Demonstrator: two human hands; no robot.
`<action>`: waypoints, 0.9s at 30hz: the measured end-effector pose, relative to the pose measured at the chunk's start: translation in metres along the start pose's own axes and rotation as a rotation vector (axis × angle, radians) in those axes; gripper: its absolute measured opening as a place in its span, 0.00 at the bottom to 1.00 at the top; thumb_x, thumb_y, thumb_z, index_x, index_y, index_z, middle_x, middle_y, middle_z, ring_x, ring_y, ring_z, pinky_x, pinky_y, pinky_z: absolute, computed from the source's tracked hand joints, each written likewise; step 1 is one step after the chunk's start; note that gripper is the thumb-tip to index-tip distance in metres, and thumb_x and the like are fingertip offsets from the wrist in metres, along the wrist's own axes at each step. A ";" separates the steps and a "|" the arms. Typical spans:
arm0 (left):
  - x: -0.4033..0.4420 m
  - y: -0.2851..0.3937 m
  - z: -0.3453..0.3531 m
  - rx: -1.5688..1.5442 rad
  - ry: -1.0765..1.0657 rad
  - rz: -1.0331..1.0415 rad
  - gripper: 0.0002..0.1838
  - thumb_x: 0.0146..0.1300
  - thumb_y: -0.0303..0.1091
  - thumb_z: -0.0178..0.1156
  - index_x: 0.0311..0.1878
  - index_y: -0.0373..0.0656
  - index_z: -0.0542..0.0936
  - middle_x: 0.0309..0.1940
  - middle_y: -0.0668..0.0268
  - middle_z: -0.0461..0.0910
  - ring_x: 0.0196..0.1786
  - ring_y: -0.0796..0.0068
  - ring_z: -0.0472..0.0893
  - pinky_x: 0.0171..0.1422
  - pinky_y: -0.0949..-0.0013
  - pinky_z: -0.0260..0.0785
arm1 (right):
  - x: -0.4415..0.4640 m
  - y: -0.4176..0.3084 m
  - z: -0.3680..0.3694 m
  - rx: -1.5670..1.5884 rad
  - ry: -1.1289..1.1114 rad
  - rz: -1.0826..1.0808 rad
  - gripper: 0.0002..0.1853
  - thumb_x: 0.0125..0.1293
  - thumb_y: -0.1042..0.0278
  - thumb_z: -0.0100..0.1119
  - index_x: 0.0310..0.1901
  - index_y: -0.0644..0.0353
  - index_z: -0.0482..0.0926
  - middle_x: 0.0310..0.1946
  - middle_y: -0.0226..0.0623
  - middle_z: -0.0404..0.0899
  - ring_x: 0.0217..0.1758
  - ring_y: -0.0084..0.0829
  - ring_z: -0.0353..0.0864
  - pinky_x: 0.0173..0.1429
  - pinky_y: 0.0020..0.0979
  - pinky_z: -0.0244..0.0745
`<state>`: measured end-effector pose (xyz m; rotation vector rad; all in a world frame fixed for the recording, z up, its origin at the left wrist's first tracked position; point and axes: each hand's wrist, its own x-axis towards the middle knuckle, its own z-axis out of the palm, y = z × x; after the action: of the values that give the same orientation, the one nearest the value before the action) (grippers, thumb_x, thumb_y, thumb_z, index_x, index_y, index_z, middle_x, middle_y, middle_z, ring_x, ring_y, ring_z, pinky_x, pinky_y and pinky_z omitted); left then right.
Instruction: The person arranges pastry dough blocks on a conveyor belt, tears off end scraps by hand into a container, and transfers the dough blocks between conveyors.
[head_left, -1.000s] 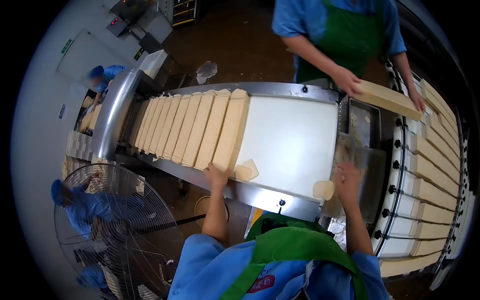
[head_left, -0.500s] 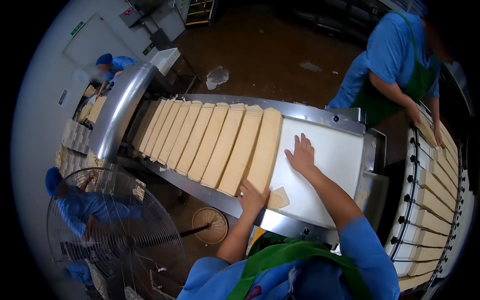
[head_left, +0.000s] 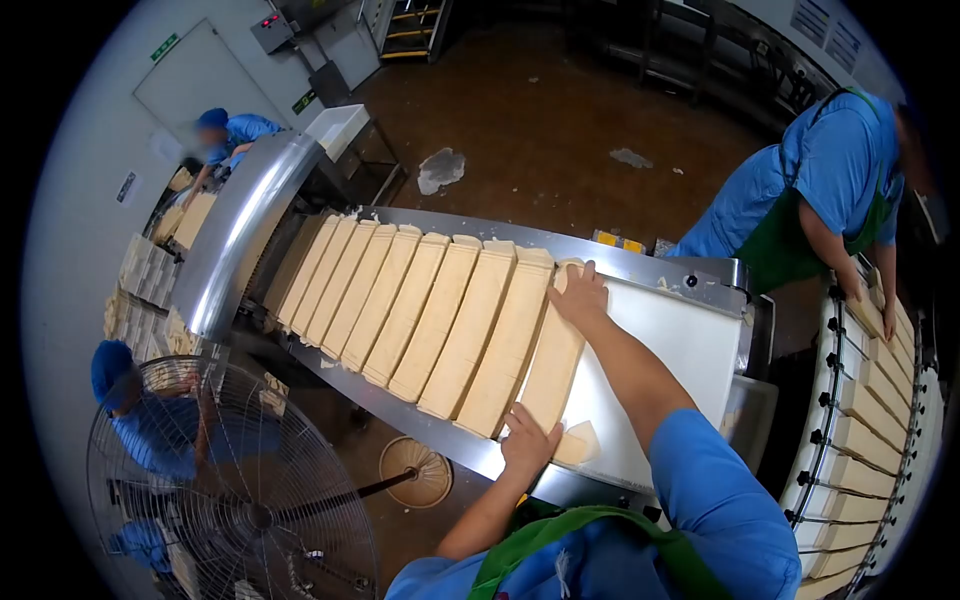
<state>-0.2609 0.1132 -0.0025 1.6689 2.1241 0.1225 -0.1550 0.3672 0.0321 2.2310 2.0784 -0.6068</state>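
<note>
Long stacks of thin, pale dough sheets (head_left: 440, 325) lie side by side on a white conveyor belt (head_left: 660, 345). My right hand (head_left: 582, 298) grips the far end of the rightmost dough stack (head_left: 553, 370), fingers over its end. At that stack's near end, my left hand (head_left: 530, 442) has fingers and thumb around it. This stack stands slightly apart from its neighbour at the far end. Beside my left hand, a small loose dough piece (head_left: 577, 443) rests on the belt. The undersides of both hands are hidden.
A metal housing (head_left: 250, 225) covers the belt's left end. Below it stands a large wire-caged fan (head_left: 240, 490). At right, a co-worker (head_left: 830, 190) bends over a second conveyor (head_left: 830, 400) bearing dough stacks. Two more people work at left.
My right hand has gone from the bare belt to the rightmost stack's far end. My left hand stays at the near end. The camera view has shifted slightly.
</note>
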 end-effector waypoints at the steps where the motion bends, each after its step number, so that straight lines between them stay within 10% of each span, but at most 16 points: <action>1: -0.001 0.001 -0.003 -0.050 -0.030 -0.013 0.51 0.55 0.62 0.60 0.63 0.25 0.52 0.49 0.45 0.65 0.41 0.49 0.80 0.43 0.53 0.76 | -0.004 0.005 -0.003 0.051 -0.025 0.049 0.38 0.58 0.40 0.55 0.66 0.54 0.61 0.72 0.50 0.44 0.69 0.51 0.57 0.64 0.46 0.64; 16: -0.029 0.111 0.011 -0.388 -0.031 0.347 0.37 0.48 0.37 0.70 0.56 0.34 0.61 0.53 0.39 0.60 0.51 0.37 0.71 0.55 0.48 0.68 | -0.139 0.245 -0.027 0.499 0.570 0.675 0.46 0.48 0.52 0.66 0.63 0.68 0.54 0.71 0.65 0.36 0.68 0.60 0.58 0.64 0.45 0.67; 27: -0.174 0.265 0.034 -0.477 -0.262 1.064 0.41 0.45 0.27 0.71 0.65 0.46 0.65 0.60 0.42 0.58 0.59 0.39 0.66 0.62 0.53 0.64 | -0.467 0.456 -0.058 0.557 1.078 1.098 0.39 0.52 0.52 0.63 0.56 0.73 0.59 0.54 0.62 0.61 0.58 0.57 0.65 0.61 0.47 0.66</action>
<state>0.0230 0.0140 0.1028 2.1349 0.7518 0.6192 0.2860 -0.1091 0.1187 3.9325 0.2794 0.2312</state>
